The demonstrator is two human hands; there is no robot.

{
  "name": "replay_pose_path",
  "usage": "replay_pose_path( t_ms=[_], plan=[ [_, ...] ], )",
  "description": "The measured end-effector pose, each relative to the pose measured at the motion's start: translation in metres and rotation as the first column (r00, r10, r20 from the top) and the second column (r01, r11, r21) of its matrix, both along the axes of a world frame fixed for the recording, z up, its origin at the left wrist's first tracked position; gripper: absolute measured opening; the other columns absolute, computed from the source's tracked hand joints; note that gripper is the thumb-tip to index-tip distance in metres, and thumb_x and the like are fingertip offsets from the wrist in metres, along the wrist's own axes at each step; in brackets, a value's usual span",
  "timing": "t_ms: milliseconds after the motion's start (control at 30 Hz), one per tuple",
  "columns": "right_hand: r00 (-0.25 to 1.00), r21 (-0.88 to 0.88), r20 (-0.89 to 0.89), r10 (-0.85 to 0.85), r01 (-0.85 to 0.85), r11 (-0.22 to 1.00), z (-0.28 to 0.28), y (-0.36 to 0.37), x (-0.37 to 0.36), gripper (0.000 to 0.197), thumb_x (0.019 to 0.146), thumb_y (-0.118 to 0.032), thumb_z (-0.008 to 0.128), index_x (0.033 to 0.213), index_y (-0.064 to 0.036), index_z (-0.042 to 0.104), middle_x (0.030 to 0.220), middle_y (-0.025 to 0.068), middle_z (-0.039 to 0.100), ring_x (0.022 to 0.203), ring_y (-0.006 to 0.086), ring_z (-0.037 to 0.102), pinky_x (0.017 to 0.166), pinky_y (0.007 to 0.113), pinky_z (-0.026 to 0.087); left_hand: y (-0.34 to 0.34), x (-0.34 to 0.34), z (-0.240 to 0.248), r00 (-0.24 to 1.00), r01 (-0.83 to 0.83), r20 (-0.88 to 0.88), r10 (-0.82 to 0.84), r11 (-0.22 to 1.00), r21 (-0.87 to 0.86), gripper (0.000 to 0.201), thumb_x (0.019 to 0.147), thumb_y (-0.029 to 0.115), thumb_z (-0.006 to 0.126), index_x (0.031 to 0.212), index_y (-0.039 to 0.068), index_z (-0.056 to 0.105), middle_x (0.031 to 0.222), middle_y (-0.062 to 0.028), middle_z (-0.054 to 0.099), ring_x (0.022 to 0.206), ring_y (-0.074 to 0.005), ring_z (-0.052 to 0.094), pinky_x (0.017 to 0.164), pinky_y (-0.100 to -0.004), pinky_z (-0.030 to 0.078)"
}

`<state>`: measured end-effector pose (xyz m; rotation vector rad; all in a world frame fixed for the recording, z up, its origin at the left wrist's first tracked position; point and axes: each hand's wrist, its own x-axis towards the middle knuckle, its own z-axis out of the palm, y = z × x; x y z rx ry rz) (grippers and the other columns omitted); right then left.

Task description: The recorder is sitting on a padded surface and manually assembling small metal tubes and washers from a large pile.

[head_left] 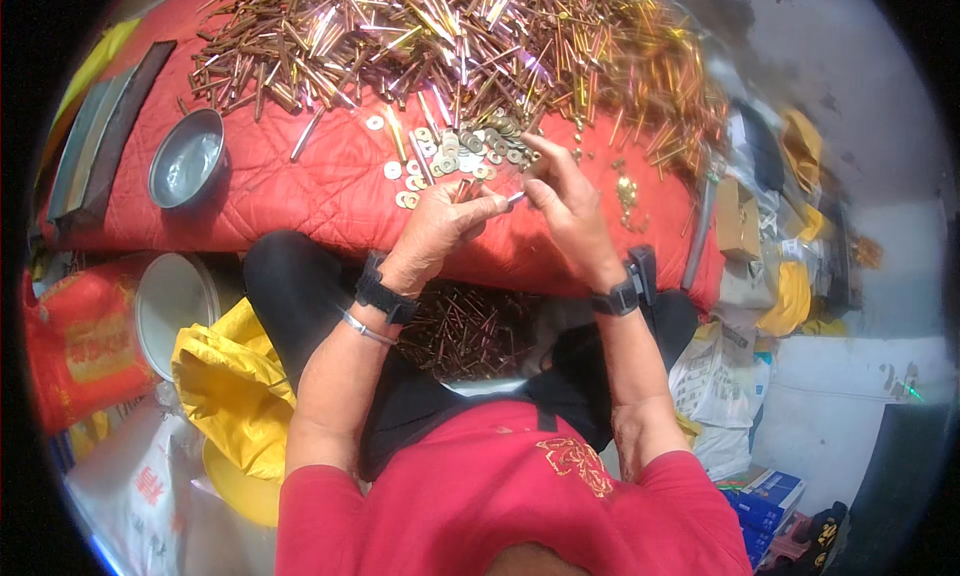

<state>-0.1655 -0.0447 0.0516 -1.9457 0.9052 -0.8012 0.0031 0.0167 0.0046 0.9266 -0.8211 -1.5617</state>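
Observation:
My left hand (pixel 440 223) is closed around several slim metal bolts (pixel 464 189). One bolt's shiny end sticks out past the thumb toward the right hand. My right hand (pixel 572 214) is beside that end, its thumb close to the tip and its forefinger stretched out and apart from it; nothing shows clearly between them. Just beyond both hands lies a loose spread of flat round washers (pixel 450 164) on the red quilted cloth (pixel 300 201). Small brassy nuts (pixel 627 194) are scattered right of my right hand.
A large heap of metal bolts (pixel 430 36) covers the far side of the cloth. A grey metal bowl (pixel 188 161) stands at the left. More bolts (pixel 465 336) lie in a container between my legs. Yellow cloth (pixel 235 386) and bags are at the left, a cardboard box (pixel 737 221) at the right.

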Motion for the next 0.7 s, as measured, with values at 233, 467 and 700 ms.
replay_pose_path(
  t_ms=[233,467,700],
  plan=[
    [0.998,-0.113,0.004,-0.064,0.064,0.991,-0.011,-0.004,-0.002,0.039,0.091,-0.016,0.059,0.129,-0.0084,0.05,0.081,0.0034,0.056,0.073,0.0083,0.052,0.066,0.023,0.045,-0.002,0.001,-0.003,1.0,0.02,-0.004,-0.02,1.0,-0.004,0.017,0.085,0.028,0.067,0.085,0.011,0.065,0.057,0.0095,0.043,0.047,-0.0012,0.031,0.044,-0.0194,0.02],
    [0.996,-0.067,0.075,-0.044,0.049,0.997,-0.01,0.002,0.0,0.041,0.091,-0.016,0.06,0.13,-0.0071,0.049,0.075,0.0017,0.053,0.071,0.01,0.052,0.068,0.026,0.045,-0.003,0.001,-0.003,1.0,0.021,-0.021,-0.021,1.0,-0.008,0.017,0.085,0.028,0.067,0.087,0.011,0.065,0.057,0.0095,0.042,0.045,-0.0012,0.03,0.042,-0.0193,0.02],
    [0.999,-0.243,0.026,-0.047,0.052,0.969,-0.018,-0.005,-0.002,0.043,0.092,-0.022,0.059,0.13,-0.0053,0.047,0.077,0.002,0.053,0.072,0.0102,0.052,0.069,0.026,0.045,-0.002,-0.001,-0.001,0.999,0.035,-0.016,-0.035,0.999,0.036,0.017,0.085,0.028,0.067,0.086,0.01,0.064,0.056,0.0092,0.042,0.045,-0.0014,0.031,0.042,-0.0193,0.02]
  ],
)
